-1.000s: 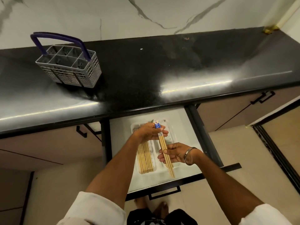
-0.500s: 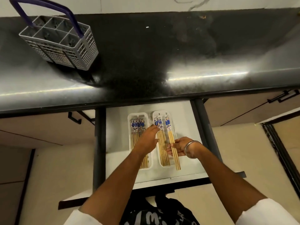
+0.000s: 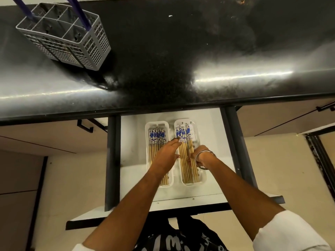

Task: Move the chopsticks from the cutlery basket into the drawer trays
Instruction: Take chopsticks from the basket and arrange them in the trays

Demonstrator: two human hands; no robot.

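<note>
Nearly done: my left hand (image 3: 165, 154), fingers straight, and my right hand (image 3: 198, 156), its grip hidden from view, settle chopsticks (image 3: 187, 160) into the right drawer tray (image 3: 202, 180); the cutlery basket (image 3: 65, 35) looks empty.

1. We look down on a black counter (image 3: 181, 42), glossy and speckled, with bright streaks of light along its front edge.
2. At the counter's far left corner we see a strip of pale wall (image 3: 7, 1).
3. Below the front edge, beige cabinet doors (image 3: 45, 138) stand on the left and right, each with a black handle (image 3: 85, 125).
4. Dark upright frame posts (image 3: 112, 160) run down between the doors.
5. The floor (image 3: 72, 187) below is pale beige.
6. At the right edge we make out a dark door frame (image 3: 320, 160), its surface worn.
</note>
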